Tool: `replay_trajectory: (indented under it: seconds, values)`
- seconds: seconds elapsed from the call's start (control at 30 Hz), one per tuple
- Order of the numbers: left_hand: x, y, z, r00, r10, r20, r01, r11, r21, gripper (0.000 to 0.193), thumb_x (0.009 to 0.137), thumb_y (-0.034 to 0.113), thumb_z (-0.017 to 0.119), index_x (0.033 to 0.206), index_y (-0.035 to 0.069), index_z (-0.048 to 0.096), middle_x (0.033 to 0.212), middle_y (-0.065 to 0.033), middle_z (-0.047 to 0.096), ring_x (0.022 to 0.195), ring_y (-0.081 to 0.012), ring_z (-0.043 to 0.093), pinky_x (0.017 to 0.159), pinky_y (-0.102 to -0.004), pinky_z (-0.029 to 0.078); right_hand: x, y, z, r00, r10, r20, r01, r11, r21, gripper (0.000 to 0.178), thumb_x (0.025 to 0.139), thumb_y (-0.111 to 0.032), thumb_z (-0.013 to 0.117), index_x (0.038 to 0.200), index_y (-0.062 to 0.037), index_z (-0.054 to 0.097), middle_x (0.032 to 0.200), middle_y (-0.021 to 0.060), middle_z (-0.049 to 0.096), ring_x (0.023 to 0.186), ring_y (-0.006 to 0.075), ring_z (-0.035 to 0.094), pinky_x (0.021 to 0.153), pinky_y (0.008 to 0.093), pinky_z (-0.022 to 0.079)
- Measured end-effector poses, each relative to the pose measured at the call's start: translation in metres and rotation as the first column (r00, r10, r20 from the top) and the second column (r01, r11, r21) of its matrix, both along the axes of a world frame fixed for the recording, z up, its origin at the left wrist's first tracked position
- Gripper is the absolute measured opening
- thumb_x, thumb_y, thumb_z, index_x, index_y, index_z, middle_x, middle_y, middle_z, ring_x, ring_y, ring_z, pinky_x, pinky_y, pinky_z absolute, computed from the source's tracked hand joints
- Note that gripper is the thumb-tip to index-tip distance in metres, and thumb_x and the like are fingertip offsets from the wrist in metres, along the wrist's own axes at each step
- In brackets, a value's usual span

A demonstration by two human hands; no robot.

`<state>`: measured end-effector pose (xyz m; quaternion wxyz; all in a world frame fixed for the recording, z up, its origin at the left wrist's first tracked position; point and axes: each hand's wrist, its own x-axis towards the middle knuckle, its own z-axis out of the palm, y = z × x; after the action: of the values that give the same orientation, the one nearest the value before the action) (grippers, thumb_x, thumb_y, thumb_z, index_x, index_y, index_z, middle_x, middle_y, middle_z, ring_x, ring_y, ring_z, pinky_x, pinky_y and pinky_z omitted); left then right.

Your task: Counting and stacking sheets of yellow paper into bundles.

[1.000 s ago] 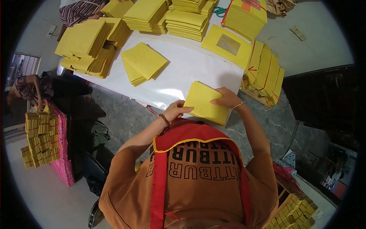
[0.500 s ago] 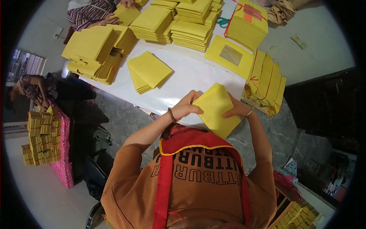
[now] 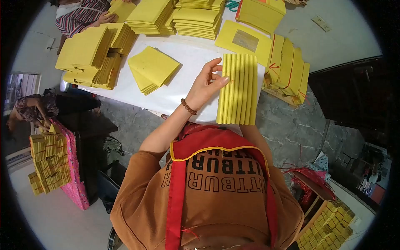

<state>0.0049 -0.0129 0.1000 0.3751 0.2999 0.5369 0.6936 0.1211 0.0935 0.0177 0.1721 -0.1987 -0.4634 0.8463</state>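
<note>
R forearm is near, but R hand is hid behind the yellow paper bundle; can't tell what its fingers do. Bundle's up over the worktop's near R end. L hand: thumb on bundle's L edge, fingers a bit apart, can't tell if pinching. Prob. light, bit stiff, w/ folds that may slip or squash: best held by both long sides. Farther: small yellow pile, then big stacks.
</note>
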Motion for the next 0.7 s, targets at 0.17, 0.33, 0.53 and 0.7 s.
replay_trajectory:
  seconds: [0.17, 0.33, 0.53, 0.7]
  values:
    - [0.013, 0.001, 0.001, 0.994, 0.070, -0.078, -0.077, 0.994, -0.083, 0.063, 0.081, 0.019, 0.063, 0.132, 0.003, 0.029, 0.117, -0.0104, 0.045, 0.096, -0.0152, 0.046, 0.084, -0.0296, 0.042, 0.006, -0.002, -0.013, 1.000, 0.011, -0.014, -0.012, 0.994, -0.105, 0.047, 0.086, -0.026, 0.048, 0.123, 0.0021, 0.043, 0.116, 0.0155, 0.054, 0.102, 0.0233, 0.057, 0.086, 0.0353, 0.048]
    - [0.020, -0.003, 0.006, 0.985, 0.089, -0.151, -0.108, 0.986, -0.125, 0.061, 0.081, 0.019, 0.063, 0.130, 0.003, 0.032, 0.118, -0.0102, 0.046, 0.096, -0.0157, 0.046, 0.081, -0.0290, 0.043, 0.010, -0.002, -0.018, 0.998, 0.033, -0.050, -0.043, 0.977, -0.210, 0.046, 0.086, -0.025, 0.049, 0.123, 0.0025, 0.044, 0.116, 0.0157, 0.055, 0.101, 0.0234, 0.057, 0.086, 0.0356, 0.049]
    - [0.021, -0.004, 0.002, 0.979, 0.094, -0.183, -0.120, 0.984, -0.133, 0.056, 0.082, 0.018, 0.061, 0.129, 0.002, 0.034, 0.121, -0.0094, 0.046, 0.101, -0.0158, 0.049, 0.080, -0.0285, 0.044, 0.012, 0.000, -0.028, 0.994, 0.057, -0.097, -0.087, 0.938, -0.334, 0.046, 0.086, -0.025, 0.049, 0.122, 0.0029, 0.044, 0.115, 0.0159, 0.055, 0.101, 0.0235, 0.058, 0.086, 0.0360, 0.049]
    - [0.020, -0.006, -0.005, 0.947, 0.141, -0.290, -0.192, 0.969, -0.158, 0.053, 0.082, 0.013, 0.055, 0.129, 0.002, 0.033, 0.117, -0.0118, 0.051, 0.097, -0.0190, 0.054, 0.077, -0.0296, 0.047, 0.013, 0.001, -0.037, 0.988, 0.072, -0.140, -0.127, 0.891, -0.436, 0.045, 0.086, -0.024, 0.049, 0.122, 0.0033, 0.045, 0.114, 0.0162, 0.056, 0.100, 0.0236, 0.058, 0.085, 0.0363, 0.049]
